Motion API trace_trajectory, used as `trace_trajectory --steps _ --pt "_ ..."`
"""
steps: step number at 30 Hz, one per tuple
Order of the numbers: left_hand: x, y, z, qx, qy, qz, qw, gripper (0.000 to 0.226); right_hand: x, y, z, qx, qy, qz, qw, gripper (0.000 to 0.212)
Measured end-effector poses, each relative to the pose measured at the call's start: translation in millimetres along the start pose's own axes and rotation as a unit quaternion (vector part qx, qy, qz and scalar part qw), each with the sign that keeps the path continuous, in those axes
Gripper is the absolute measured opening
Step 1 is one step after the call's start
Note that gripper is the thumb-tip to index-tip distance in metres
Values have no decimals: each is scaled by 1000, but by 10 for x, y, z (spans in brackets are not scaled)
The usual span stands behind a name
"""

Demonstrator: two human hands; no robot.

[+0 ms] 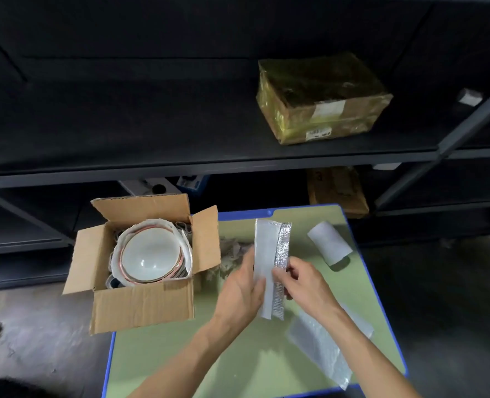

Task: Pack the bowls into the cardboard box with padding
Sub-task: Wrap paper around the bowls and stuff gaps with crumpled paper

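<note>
I count one open cardboard box, one stack of bowls, one foil-backed foam strip, one foam roll, one bubble-wrap sheet, one taped parcel, one brown carton.

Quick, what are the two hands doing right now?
Left hand: holding the white side of the folded padding strip.
Right hand: pinching the silver edge of the same strip.

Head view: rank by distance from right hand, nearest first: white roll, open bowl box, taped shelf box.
1. white roll, just beyond the right hand.
2. open box, across at the table's left.
3. taped box, back on the shelf.
</note>
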State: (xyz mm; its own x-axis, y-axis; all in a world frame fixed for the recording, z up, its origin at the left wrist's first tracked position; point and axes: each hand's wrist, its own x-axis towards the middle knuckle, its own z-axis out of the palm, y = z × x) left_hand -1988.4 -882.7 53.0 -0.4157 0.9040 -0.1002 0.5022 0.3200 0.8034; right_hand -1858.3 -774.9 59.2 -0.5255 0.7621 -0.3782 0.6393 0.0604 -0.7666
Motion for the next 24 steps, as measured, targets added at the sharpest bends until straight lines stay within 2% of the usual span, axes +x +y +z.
trace_trajectory --steps 3,6,8,10,14,17,21,24 --pt "-22 134 -65 -29 33 21 999 51 -60 -48 -77 21 6 -17 1000 40" --pt "-14 227 -64 -32 33 -19 999 63 -134 -97 -164 29 5 -18 999 42" --pt "-9 281 -28 5 23 -13 1000 65 -199 -134 -196 37 0 -12 999 36" --pt "-15 360 1 -5 20 -20 1000 65 -256 -184 -205 49 -1 -12 999 25" --pt "-103 518 50 -55 -14 24 998 45 -306 -237 -194 49 16 -2 999 12" --pt "-198 542 38 -68 -32 31 997 44 -332 -251 -226 46 21 6 999 16" --pt "-234 515 20 -75 -5 34 997 43 -388 -293 -214 96 4 -1 995 19" --pt "-180 479 1 -65 0 -6 998 36 -419 -334 -195 160 -16 -8 987 25"
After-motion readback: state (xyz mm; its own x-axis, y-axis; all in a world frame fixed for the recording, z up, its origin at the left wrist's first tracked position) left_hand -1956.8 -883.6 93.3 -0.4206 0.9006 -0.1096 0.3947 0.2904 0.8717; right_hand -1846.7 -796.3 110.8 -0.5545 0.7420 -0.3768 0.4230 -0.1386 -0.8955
